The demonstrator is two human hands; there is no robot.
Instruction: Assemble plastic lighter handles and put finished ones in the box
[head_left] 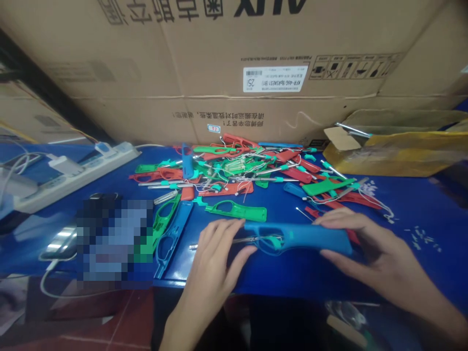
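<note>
A blue stick lighter (310,238) is held level between both hands, just above the near edge of the blue table. My right hand (376,258) pinches the broad handle end between thumb and fingers. At the narrow front end, my left hand (215,253) closes thumb and fingers around the lighter, hiding part of its metal rod. A green trigger (274,242) shows inside the lighter's oval opening. Left of my left hand lie an empty blue lighter shell half (174,239) and a green one (166,214). Another green shell half (237,210) rests behind the hands.
A heap of red and green shells, metal rods and wired parts (241,165) spreads across the table's back. A yellow-taped carton (402,153) stands at right, a power strip (80,175) at left. A large cardboard sheet (164,78) rises behind. Small white bits (417,239) lie at right.
</note>
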